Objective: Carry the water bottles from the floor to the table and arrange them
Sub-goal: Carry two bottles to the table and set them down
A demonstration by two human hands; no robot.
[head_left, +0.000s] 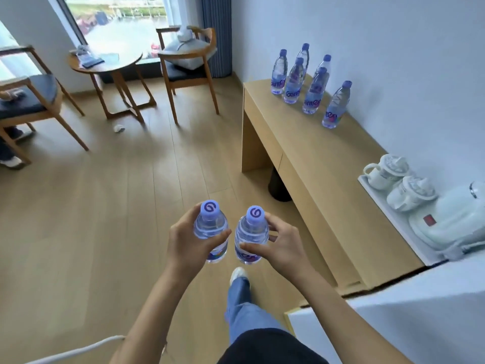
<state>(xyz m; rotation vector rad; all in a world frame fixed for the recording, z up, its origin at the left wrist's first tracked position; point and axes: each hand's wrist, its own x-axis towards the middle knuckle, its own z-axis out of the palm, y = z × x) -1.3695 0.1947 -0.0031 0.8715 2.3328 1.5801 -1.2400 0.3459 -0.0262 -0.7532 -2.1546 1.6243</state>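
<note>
My left hand grips a clear water bottle with a purple cap, held upright above the wooden floor. My right hand grips a second such bottle right beside the first. Both are low in the middle of the view, left of the long wooden table. Several more purple-capped bottles stand upright in a cluster at the table's far end, near the wall.
A white tray with lidded cups and an electric kettle sits on the table's near end. A dark bin stands under the table. A round side table and two wooden chairs stand by the window. My leg steps forward below.
</note>
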